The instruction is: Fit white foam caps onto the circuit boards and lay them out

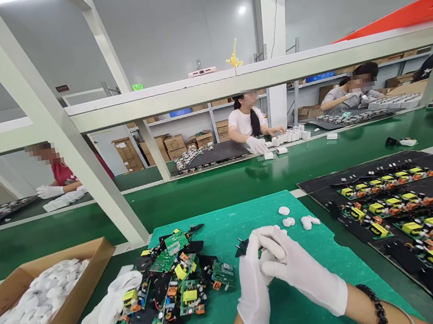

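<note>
Both my hands wear white gloves and meet above the green mat (233, 215). My left hand (254, 282) is closed around a black plug piece (241, 248) whose two metal pins stick out at the left. My right hand (287, 260) presses against the left one with its fingers curled together; what lies between them is hidden. To the left on the mat is a heap of circuit boards (190, 296) with yellow transformers and black plug parts. Just beyond my hands lie a few small white pads (288, 222).
A cardboard box (101, 250) of white pads stands at the left, beside an empty white glove (117, 298). At the right, a black board (314, 182) carries rows of circuit boards. Behind runs a green conveyor (212, 184) under a white frame; co-workers (249, 121) sit across it.
</note>
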Demonstrator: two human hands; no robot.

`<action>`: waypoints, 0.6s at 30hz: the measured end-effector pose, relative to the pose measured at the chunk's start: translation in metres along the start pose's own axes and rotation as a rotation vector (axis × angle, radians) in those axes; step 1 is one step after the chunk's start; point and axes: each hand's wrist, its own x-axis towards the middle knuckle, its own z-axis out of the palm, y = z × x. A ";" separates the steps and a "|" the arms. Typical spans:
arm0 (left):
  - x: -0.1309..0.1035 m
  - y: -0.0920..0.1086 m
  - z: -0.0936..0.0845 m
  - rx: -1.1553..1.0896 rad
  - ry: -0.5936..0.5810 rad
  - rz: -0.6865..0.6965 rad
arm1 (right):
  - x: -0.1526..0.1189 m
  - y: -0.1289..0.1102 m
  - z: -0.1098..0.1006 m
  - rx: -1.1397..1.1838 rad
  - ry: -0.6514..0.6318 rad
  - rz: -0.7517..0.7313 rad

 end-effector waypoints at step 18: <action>0.003 0.008 0.007 0.052 0.108 -0.012 | 0.004 0.005 -0.012 0.016 -0.178 -0.005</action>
